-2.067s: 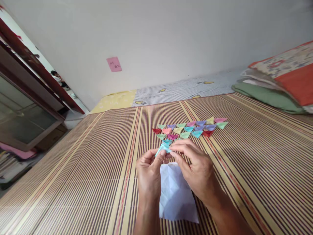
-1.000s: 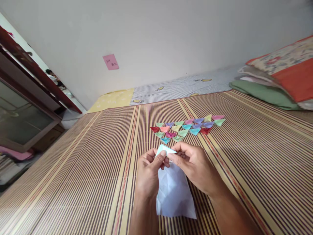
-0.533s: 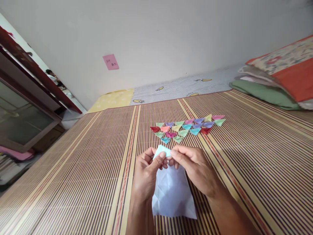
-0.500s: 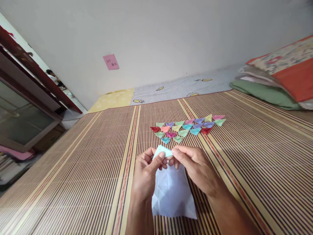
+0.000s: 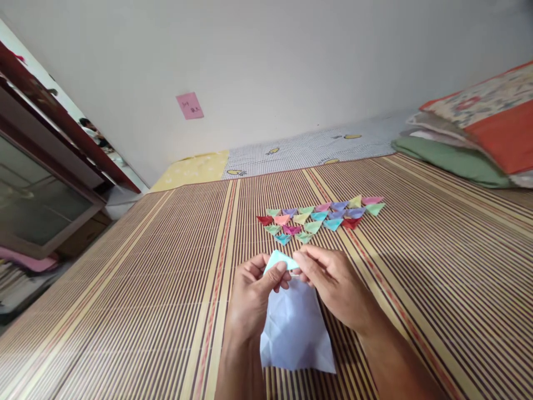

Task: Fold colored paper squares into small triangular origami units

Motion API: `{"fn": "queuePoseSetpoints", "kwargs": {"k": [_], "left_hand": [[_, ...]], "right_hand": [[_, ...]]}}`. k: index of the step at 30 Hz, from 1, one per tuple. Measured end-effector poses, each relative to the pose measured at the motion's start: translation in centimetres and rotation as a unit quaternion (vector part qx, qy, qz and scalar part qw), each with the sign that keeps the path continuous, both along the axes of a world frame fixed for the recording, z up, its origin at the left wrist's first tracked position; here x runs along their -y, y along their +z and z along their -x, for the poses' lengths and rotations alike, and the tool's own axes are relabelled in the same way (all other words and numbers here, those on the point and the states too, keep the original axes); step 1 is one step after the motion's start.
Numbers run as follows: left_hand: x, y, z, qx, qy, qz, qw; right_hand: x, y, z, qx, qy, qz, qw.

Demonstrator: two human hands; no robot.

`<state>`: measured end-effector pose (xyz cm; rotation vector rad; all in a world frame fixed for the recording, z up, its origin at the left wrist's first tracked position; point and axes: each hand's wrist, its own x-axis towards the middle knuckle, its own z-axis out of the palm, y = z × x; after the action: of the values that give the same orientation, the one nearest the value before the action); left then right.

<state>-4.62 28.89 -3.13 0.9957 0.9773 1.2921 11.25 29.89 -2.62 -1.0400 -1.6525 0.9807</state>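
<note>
A small light turquoise folded paper (image 5: 276,259) is held in the air between both hands. My left hand (image 5: 256,291) pinches its left part, the thumb lying on top. The fingertips of my right hand (image 5: 327,278) are closed on its right corner. Below the hands a creased white sheet (image 5: 297,333) lies on the striped mat (image 5: 166,289). Beyond the hands, several small folded paper pieces in many colours sit in rows, among them a red one (image 5: 352,223), a blue one (image 5: 283,239) and a pink one (image 5: 372,200).
Folded cloths and an orange patterned cushion (image 5: 499,133) are piled at the right. A checked cloth (image 5: 291,147) runs along the wall, which bears a pink note (image 5: 190,105). At the left stands a glass-fronted cabinet (image 5: 37,194); a person (image 5: 92,130) shows through a doorway.
Both hands and the turquoise paper have shifted slightly to the right. The grip of each hand on the paper looks much the same.
</note>
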Motion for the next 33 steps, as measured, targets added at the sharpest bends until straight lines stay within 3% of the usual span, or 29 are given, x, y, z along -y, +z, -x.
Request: {"fn": "queuePoseSetpoints", "kwargs": {"k": [3,10,16,21,33], "left_hand": [[0.0,0.1,-0.2,-0.003,-0.003,-0.002,1.0],[-0.2,-0.4,-0.8,0.049,0.069,-0.019,0.996],[0.2,-0.1,-0.5,-0.049,0.024,-0.044,0.998],[0.2,-0.1,-1.4,-0.017,0.0,-0.02,1.0],[0.5,0.0,-1.6,-0.053,0.041,-0.057,0.996]], "right_hand": [[0.1,0.0,0.1,-0.011,0.023,0.002,1.0],[0.0,-0.6,1.0,-0.025,-0.045,-0.015,0.999],[0.1,-0.4,0.9,-0.06,-0.026,-0.026,0.998],[0.2,-0.5,1.1,-0.106,-0.071,-0.027,0.991],[-0.1,-0.8,0.8,-0.092,-0.119,-0.034,0.988]]}}
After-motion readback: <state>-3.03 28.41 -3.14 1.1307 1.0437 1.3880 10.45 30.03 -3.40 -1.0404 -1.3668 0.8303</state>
